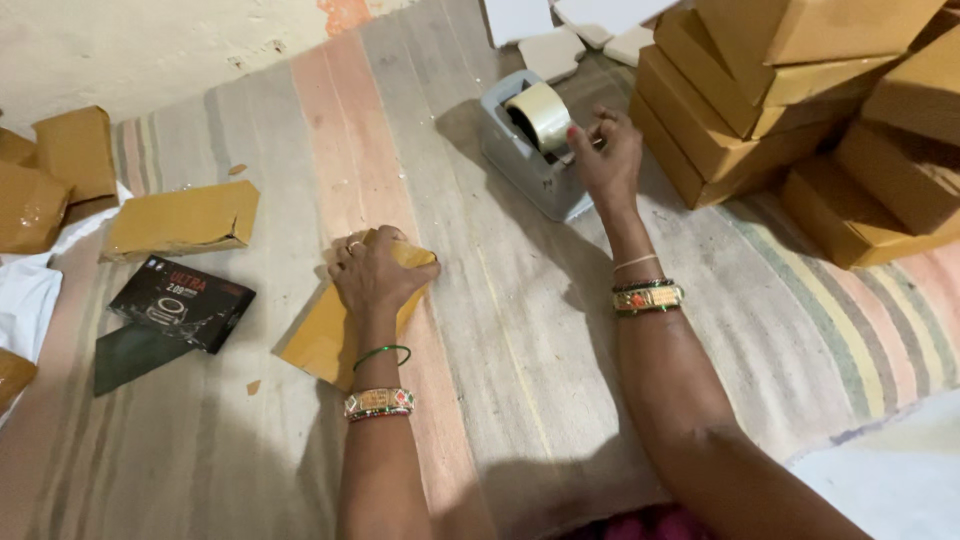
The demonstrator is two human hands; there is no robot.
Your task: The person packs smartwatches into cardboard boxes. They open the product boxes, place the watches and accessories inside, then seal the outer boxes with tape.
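Note:
My left hand presses down on a flat brown cardboard box lying on the striped mat, fingers curled over its far end. My right hand reaches to a grey tape dispenser holding a roll of clear tape; its fingertips pinch at the tape end beside the roll. Both wrists carry bangles.
A small black product box and a dark flat sleeve lie left of the cardboard box. Folded brown boxes sit at the far left. A stack of closed brown cartons fills the upper right. White pieces lie behind the dispenser.

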